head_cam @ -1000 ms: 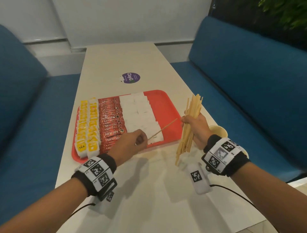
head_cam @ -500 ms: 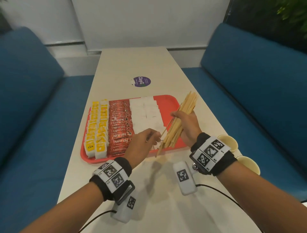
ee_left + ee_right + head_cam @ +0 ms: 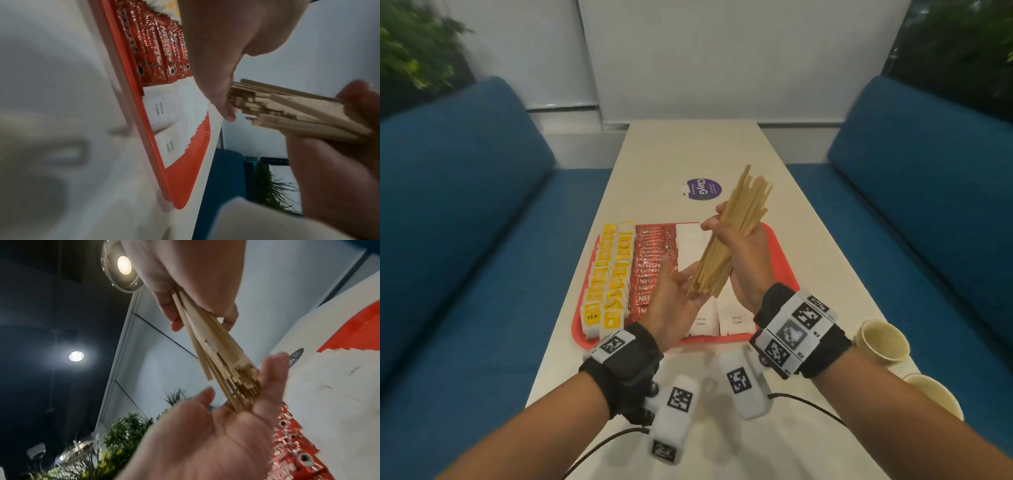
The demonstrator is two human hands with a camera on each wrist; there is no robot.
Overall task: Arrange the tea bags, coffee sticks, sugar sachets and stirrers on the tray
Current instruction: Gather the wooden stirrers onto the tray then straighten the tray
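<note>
My right hand (image 3: 717,222) grips a bundle of wooden stirrers (image 3: 736,233) tilted above the red tray (image 3: 782,257). My left hand (image 3: 676,277) is open, palm up, with the bundle's lower ends against its palm and fingers. The right wrist view shows the stirrers (image 3: 216,353) butting into the left palm (image 3: 205,434). On the tray lie rows of yellow tea bags (image 3: 606,281) at the left, red coffee sticks (image 3: 650,263) in the middle and white sugar sachets (image 3: 736,318) to their right. The left wrist view shows the stirrer ends (image 3: 287,112) and sugar sachets (image 3: 164,110).
Two paper cups (image 3: 881,339) (image 3: 935,394) stand at the table's right edge near my right forearm. A purple sticker (image 3: 703,188) lies on the table beyond the tray. Blue benches (image 3: 465,205) flank the narrow table. A bare red strip runs along the tray's right side.
My left hand pinched a single stirrer before; now it lies open under the bundle's ends. My right hand has carried the bundle left and over the tray.
</note>
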